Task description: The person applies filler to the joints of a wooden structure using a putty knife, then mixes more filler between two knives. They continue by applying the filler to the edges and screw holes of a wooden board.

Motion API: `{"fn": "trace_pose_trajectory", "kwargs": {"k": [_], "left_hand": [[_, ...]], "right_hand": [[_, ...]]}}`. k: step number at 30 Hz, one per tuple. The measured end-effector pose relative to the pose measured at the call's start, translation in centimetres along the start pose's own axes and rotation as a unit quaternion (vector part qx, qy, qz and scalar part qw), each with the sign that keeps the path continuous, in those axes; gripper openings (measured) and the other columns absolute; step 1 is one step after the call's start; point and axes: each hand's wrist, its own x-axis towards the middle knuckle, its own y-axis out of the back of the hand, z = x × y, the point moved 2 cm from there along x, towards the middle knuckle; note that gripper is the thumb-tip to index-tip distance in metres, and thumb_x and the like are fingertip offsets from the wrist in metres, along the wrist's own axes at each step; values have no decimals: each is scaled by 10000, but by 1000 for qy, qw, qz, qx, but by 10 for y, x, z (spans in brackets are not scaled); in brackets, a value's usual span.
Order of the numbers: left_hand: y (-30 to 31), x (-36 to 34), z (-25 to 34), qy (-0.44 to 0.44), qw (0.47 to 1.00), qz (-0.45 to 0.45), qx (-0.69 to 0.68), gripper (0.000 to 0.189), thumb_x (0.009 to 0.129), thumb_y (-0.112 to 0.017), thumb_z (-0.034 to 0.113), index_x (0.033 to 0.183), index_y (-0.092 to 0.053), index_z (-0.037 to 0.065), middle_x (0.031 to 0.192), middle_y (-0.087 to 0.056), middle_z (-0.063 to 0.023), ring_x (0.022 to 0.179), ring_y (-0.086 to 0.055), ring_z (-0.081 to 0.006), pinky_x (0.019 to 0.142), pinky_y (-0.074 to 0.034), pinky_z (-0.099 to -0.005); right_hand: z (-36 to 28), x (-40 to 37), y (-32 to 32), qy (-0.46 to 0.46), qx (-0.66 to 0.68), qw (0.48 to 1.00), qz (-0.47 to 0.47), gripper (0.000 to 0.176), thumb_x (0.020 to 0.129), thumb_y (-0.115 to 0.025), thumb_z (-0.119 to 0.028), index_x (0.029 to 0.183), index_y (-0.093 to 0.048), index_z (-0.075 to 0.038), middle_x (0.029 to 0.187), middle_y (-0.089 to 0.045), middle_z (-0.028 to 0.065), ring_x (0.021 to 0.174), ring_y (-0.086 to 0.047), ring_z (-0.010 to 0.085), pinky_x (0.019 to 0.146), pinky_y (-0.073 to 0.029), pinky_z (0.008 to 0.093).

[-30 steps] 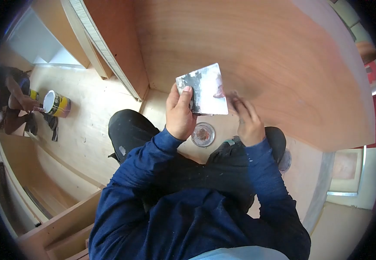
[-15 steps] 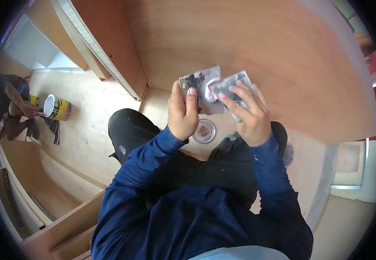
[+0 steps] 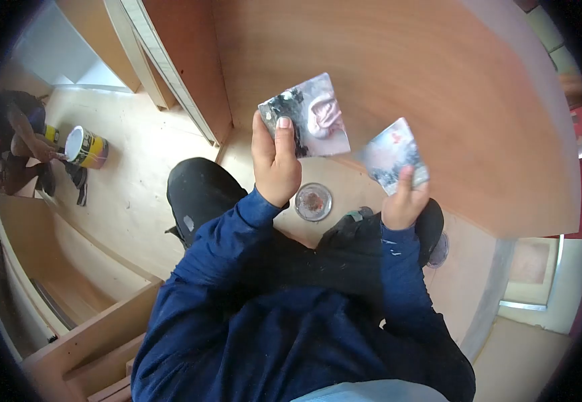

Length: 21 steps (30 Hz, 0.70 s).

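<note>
My left hand (image 3: 276,164) grips a flat square putty spreader (image 3: 311,90) by its dark-smeared edge, thumb on top. A soft mound of pale pink putty (image 3: 324,115) sits on the spreader's upper face. My right hand (image 3: 403,204) pinches a second putty spreader (image 3: 393,151), smeared white, pink and grey, with the thumb on its near face; the fingers behind are hidden. A gap separates the two spreaders, both held up in front of a curved wooden panel (image 3: 398,67).
A round clear dish (image 3: 313,202) with reddish residue lies on the floor between my knees. Another round container (image 3: 439,251) is partly hidden beside my right knee. At the left, a person (image 3: 23,134) sits by a yellow-and-black bucket (image 3: 93,151). Wooden framing (image 3: 96,335) stands at lower left.
My right hand's spreader has come away from the left one, moving right and down, and turned its face up. My left hand has risen slightly, its putty now fully in sight.
</note>
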Motion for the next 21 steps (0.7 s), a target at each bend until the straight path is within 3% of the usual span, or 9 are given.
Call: {"fn": "trace_pose_trajectory", "kwargs": {"k": [3,4,5,8,12,16,18,20,21], "left_hand": [[-12,-7,0,-22,999,16,-21,204,1009,-411,110,1160,-453,-22,963,-567,-47,824,-502,-92,740,-437,-247],[-13,-11,1,-36,999,25,-2,200,1007,-412,98,1159,-453,-25,964,-566,-52,833,-501,-90,751,-439,-252],[-17,-14,8,-95,993,30,63,171,999,-413,73,1132,-446,-30,882,-598,-77,755,-551,-111,677,-464,-270],[-16,-20,17,-117,984,-25,131,144,991,-426,61,1102,-436,-31,758,-615,-100,621,-595,-157,560,-466,-277],[-15,-21,13,-124,965,-82,217,109,972,-456,45,1033,-406,-31,636,-607,-123,510,-623,-247,474,-464,-321],[-25,-37,10,-183,952,-79,231,128,959,-480,44,1024,-400,-30,643,-613,-151,521,-632,-306,466,-459,-385],[-19,-38,6,-171,947,-86,256,134,966,-486,72,1029,-421,-28,622,-590,-141,519,-615,-287,499,-474,-351],[-18,-38,-1,3,976,-163,145,146,983,-458,100,1063,-459,-23,731,-617,-116,604,-613,-230,536,-480,-309],[-20,-33,-2,1,977,-161,143,146,983,-458,100,1063,-459,-23,731,-617,-116,604,-613,-230,536,-480,-309]], "right_hand": [[-11,-10,-18,8,189,979,69,310,968,-517,-145,1191,-520,69,1163,-611,146,1056,-614,251,905,-503,394],[12,-15,-14,89,-52,994,43,296,959,-512,-126,1185,-525,64,1156,-613,145,1047,-616,252,900,-503,397],[25,-19,-11,162,-289,943,14,284,950,-508,-107,1179,-530,59,1149,-615,143,1038,-619,254,895,-503,401],[17,-20,-34,107,-265,958,-5,273,938,-494,-79,1172,-536,55,1137,-619,145,1012,-625,248,876,-509,393],[-5,-8,-54,-42,19,999,26,263,940,-487,-95,1146,-556,53,1106,-633,143,962,-641,245,814,-529,383],[10,8,-38,118,-197,973,17,270,942,-495,-118,1149,-559,43,1081,-642,138,922,-652,247,753,-540,392],[18,18,-22,19,-14,995,100,289,944,-510,-142,1174,-551,28,1061,-647,128,886,-659,246,707,-543,399],[19,19,-14,103,-70,986,109,315,954,-522,-170,1196,-537,31,1083,-638,132,937,-649,248,745,-539,422],[9,16,-18,149,-89,983,66,314,958,-518,-163,1208,-535,26,1114,-621,149,969,-636,266,778,-529,426]]}}
